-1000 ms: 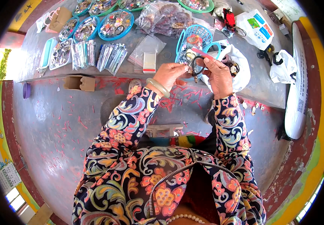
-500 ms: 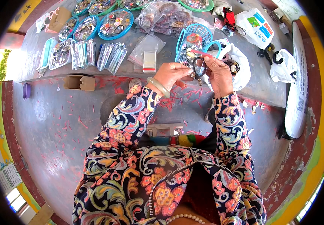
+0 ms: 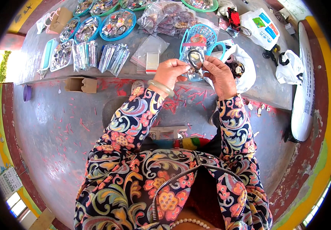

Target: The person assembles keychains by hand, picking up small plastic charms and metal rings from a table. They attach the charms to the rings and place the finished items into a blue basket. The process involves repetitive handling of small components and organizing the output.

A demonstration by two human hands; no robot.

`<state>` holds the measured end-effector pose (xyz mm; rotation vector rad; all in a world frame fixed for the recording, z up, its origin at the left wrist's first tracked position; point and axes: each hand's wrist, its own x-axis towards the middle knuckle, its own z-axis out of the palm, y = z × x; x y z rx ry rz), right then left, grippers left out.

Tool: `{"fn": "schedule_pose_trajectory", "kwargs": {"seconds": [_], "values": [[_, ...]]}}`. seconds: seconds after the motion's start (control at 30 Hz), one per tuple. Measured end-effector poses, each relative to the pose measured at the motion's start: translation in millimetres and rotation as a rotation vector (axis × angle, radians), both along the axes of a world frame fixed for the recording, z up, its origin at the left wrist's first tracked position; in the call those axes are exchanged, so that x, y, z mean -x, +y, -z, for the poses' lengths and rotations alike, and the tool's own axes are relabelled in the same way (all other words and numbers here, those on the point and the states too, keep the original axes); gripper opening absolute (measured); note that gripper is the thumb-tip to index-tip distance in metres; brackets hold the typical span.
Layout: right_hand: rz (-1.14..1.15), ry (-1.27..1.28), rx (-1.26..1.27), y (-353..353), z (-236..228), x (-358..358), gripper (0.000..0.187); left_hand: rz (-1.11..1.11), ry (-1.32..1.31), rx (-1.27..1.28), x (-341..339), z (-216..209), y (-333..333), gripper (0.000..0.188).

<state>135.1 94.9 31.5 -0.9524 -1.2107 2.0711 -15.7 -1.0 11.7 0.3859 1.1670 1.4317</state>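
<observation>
Between my two hands, in front of a blue plastic basket [image 3: 207, 33], is a small clear plastic bag [image 3: 195, 47] with a red strip at its top. A dark cord loop with pale oval pieces [image 3: 194, 58] shows at the bag; whether it is fully inside, I cannot tell. My left hand [image 3: 172, 73] pinches at the lower left, near the loop's end. On the other side, my right hand [image 3: 220, 76] grips the bag's right edge between thumb and fingers. The tips of some fingers are hidden.
Round blue-rimmed trays of trinkets [image 3: 118, 25] fill the table's far left, with bundled clear packets [image 3: 113, 57] nearer. Flat bags and a small white box [image 3: 152, 62] lie left of my hands. An open white bag [image 3: 248, 73] is at right; a cardboard box [image 3: 80, 84] sits below the table edge.
The clear bag has turned upright and its face now shows. The dark loop has moved left and up against it. My right hand has shifted slightly, lowering its fingers.
</observation>
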Motion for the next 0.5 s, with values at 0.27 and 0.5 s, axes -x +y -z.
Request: {"fn": "schedule_pose_trajectory", "kwargs": {"seconds": [0.27, 0.5], "values": [[0.009, 0.049, 0.013, 0, 7, -1, 0.009, 0.043, -0.006, -0.104, -1, 5, 0, 0.010], [0.096, 0.038, 0.019, -1, 5, 0, 0.014, 0.203, -0.047, 0.030, -5, -4, -1, 0.022]]}}
